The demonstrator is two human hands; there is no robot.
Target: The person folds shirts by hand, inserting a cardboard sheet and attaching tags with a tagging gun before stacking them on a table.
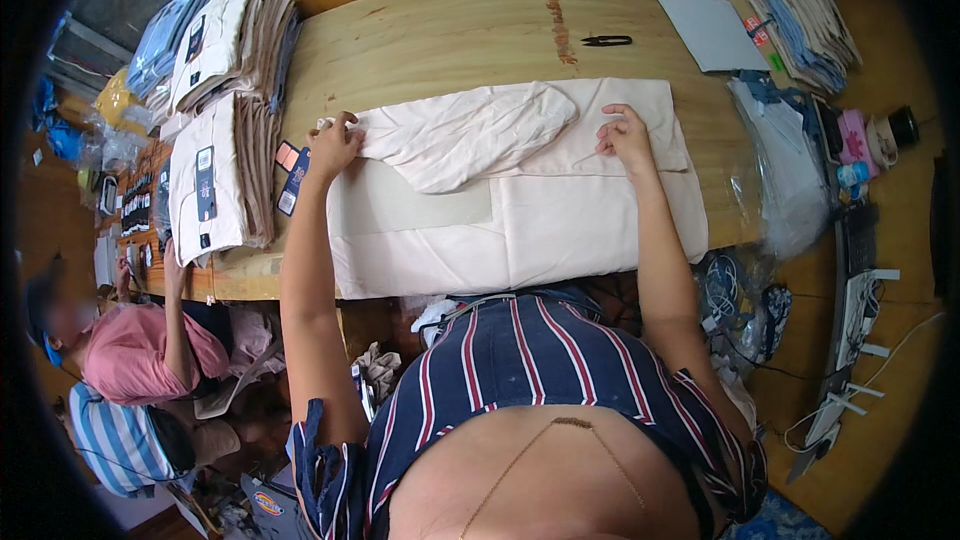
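Observation:
A cream garment (590, 220), apparently a shirt, lies partly folded on the wooden table (450, 30) in front of me. One sleeve (470, 135) is laid across it, bunched and wrinkled. A flat pale panel (420, 202) shows on the garment's left half; I cannot tell whether it is card or cloth. My left hand (335, 147) is closed at the sleeve's left end, its fingers curled on the cloth. Over the garment's right part, my right hand (628, 140) has bent fingers held apart, with nothing visible in them.
Stacks of folded cream garments (205, 180) stand at the left, beside dark hang tags (292, 190). Black thread snips (608, 40) lie at the back. White sheets (710, 28), folded garments (800, 30) and clear plastic bags (785, 160) are at the right. A person in pink (140, 350) sits left.

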